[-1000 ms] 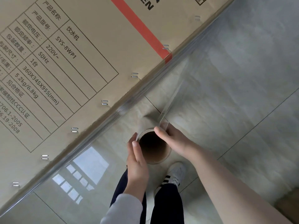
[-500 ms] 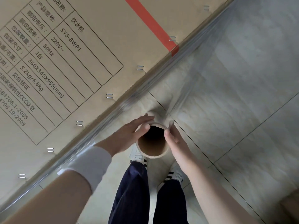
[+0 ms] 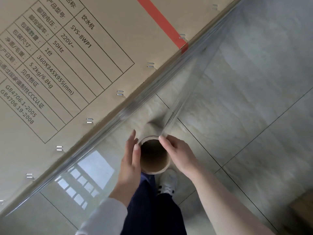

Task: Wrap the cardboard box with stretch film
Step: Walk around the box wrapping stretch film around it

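Left hand [image 3: 130, 158] presses flat against the stretch film roll [image 3: 153, 170] while the right hand [image 3: 177, 155] grips it.

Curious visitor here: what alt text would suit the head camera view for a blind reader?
A person's left hand presses flat against, and right hand grips, an upright brown cardboard-cored roll; clear stretch film runs from it to the edge of a large tan printed cardboard box.
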Motion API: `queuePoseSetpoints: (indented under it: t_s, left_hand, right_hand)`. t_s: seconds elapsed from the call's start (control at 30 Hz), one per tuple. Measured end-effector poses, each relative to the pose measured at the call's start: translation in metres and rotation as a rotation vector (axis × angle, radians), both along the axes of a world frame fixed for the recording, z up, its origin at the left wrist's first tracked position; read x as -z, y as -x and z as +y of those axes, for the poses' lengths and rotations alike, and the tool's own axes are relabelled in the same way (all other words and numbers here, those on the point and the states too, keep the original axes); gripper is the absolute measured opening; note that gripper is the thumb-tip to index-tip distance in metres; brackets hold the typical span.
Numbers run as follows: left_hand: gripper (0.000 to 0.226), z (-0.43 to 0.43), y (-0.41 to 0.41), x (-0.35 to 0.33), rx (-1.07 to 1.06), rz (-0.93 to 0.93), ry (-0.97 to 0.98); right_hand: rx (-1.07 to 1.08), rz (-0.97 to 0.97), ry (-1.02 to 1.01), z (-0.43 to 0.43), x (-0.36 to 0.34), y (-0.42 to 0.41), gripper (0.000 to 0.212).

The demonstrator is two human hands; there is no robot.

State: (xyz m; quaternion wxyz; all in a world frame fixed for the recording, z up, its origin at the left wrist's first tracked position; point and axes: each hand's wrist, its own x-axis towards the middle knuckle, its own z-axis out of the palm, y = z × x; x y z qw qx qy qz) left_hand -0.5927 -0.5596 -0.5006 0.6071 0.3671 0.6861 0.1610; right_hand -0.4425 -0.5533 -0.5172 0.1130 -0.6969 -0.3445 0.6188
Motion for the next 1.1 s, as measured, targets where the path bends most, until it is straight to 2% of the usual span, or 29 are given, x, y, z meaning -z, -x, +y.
queuePoseSetpoints:
  t_s: [0.1,0.27,0.4,0.47,0.6,0.63,0.73,0.77,0.8,0.83,0.9,0.93,0.97,1.03,1.1]
  left_hand:
    - [0.040,-0.021,-0.004,-0.001,-0.082,0.005,-0.005]
    - [0.042,-0.024,-0.003,-0.004,-0.133,0.041,0.021]
    - [0.031,-0.014,0.013,0.012,-0.095,0.056,0.064]
    - [0.031,-0.003,0.019,0.018,-0.033,0.066,0.072]
    - [0.024,0.030,0.031,0.026,0.231,0.084,0.121]
    - [0.025,0.038,0.034,0.030,0.294,0.066,0.114]
    - [0.034,0.063,0.043,0.037,0.391,-0.118,0.054]
    - [0.036,0.068,0.046,0.039,0.438,-0.163,0.058]
    - [0.038,0.070,0.047,0.040,0.491,-0.193,0.080]
    - [0.039,0.071,0.048,0.041,0.519,-0.213,0.109]
    - [0.044,0.068,0.045,0.044,0.474,-0.232,0.144]
    - [0.049,0.066,0.044,0.044,0.440,-0.227,0.141]
    - [0.051,0.062,0.043,0.044,0.404,-0.219,0.135]
    - [0.044,0.051,0.043,0.041,0.301,-0.190,0.116]
    - [0.031,0.035,0.047,0.034,0.122,-0.139,0.070]
  right_hand:
    - [-0.084,-0.044,-0.015,0.005,-0.001,-0.002,0.043]
    - [0.006,0.008,0.008,-0.004,0.011,0.012,0.037]
    - [0.031,-0.031,0.008,-0.004,0.026,0.028,0.042]
    - [0.066,-0.034,-0.004,-0.002,0.030,0.032,0.042]
    - [0.221,0.051,-0.069,-0.003,0.030,0.036,0.079]
    - [0.253,0.089,-0.064,-0.003,0.027,0.037,0.076]
    - [0.327,0.195,-0.010,-0.008,0.021,0.041,0.035]
    - [0.341,0.203,0.010,-0.011,0.022,0.041,0.032]
    - [0.360,0.192,0.026,-0.016,0.024,0.041,0.038]
    - [0.401,0.187,0.036,-0.021,0.026,0.042,0.055]
    - [0.499,0.180,0.053,-0.028,0.026,0.050,0.090]
    - [0.548,0.191,0.071,-0.032,0.026,0.056,0.096]
    - [0.589,0.233,0.089,-0.038,0.028,0.061,0.095]
    - [0.632,0.322,0.108,-0.042,0.027,0.069,0.077]
    - [0.533,0.272,0.098,-0.035,0.021,0.074,0.068]
